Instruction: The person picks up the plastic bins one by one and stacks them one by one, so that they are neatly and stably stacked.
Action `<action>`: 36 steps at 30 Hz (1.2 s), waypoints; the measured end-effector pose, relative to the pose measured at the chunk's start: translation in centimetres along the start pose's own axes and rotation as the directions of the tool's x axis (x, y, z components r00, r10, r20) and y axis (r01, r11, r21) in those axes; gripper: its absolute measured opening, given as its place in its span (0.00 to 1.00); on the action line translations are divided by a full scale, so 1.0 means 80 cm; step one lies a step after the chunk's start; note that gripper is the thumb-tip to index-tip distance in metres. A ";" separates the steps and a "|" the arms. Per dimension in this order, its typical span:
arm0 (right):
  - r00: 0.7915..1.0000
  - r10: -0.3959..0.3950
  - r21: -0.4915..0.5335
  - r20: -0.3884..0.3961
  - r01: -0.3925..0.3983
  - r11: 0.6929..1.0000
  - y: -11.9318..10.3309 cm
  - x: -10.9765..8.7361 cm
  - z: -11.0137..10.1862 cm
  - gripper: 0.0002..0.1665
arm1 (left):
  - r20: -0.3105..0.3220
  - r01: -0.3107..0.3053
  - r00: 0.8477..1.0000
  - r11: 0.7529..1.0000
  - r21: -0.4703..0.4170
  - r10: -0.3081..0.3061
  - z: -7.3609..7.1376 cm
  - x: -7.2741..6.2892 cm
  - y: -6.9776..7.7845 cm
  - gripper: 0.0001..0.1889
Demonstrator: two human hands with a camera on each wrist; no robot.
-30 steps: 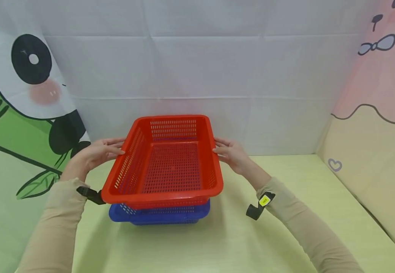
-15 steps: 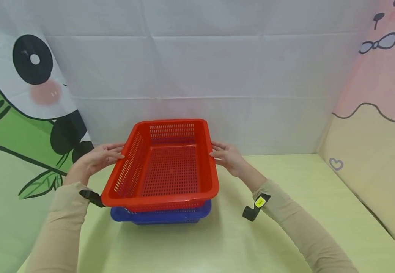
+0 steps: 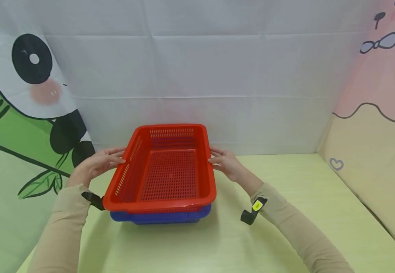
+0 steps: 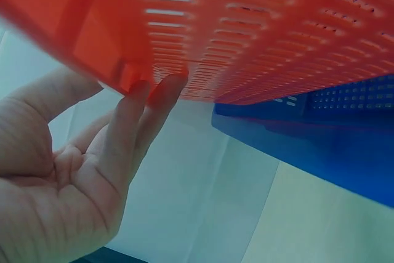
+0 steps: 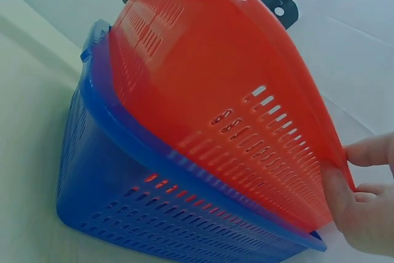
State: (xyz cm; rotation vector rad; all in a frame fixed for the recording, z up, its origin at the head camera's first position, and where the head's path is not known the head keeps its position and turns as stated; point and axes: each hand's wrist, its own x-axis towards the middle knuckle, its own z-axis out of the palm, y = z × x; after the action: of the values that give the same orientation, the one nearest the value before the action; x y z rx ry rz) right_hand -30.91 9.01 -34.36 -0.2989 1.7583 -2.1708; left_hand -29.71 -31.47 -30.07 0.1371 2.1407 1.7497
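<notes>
A red slotted plastic basket [image 3: 159, 206] is held tilted over a blue plastic basket [image 3: 159, 218] on the table. Its lower part sits inside the blue one, as the right wrist view shows. My left hand [image 3: 101, 163] grips the red basket's left rim, thumb on top and fingers against the outer wall. On the opposite side, my right hand [image 3: 229, 164] pinches the right rim in the same way. Both hands hold toward the far half of the rim. From above, the red basket hides most of the blue basket [image 5: 141, 177].
The baskets are over a pale yellow-green table [image 3: 272, 174]. A white cloth backdrop [image 3: 204, 68] stands close behind them. Printed cartoon cloths hang at the left [image 3: 30, 98] and right [image 3: 375, 151]. Black straps circle both sleeves.
The red basket has come down, its far end lowering and its right side shifting slightly left, deeper over the blue basket. Both hands moved down with it. The blue basket stays put.
</notes>
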 end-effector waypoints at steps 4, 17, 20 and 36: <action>1.000 0.007 -0.002 -0.006 -0.007 1.000 0.006 0.000 0.000 0.32 | 0.000 -0.003 1.000 1.000 0.000 0.003 0.000 0.001 -0.005 0.33; 1.000 -0.017 -0.112 0.012 0.018 0.994 0.023 -0.001 -0.001 0.31 | -0.009 0.035 0.999 0.999 -0.001 -0.035 0.000 0.004 -0.016 0.34; 1.000 -0.013 -0.134 0.011 0.014 0.991 0.024 -0.002 -0.001 0.31 | -0.010 0.035 0.999 0.998 0.057 -0.034 -0.001 0.004 -0.017 0.34; 1.000 -0.005 -0.225 0.007 0.007 0.974 0.037 0.000 -0.001 0.33 | -0.039 0.038 0.999 0.983 0.179 -0.032 0.003 0.003 -0.040 0.36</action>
State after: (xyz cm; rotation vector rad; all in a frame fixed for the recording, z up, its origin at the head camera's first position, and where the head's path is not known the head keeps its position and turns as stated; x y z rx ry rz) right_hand -30.58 8.57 -37.27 -0.3650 2.0056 -1.9725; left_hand -29.37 -31.88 -33.28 0.1146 2.3110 1.5490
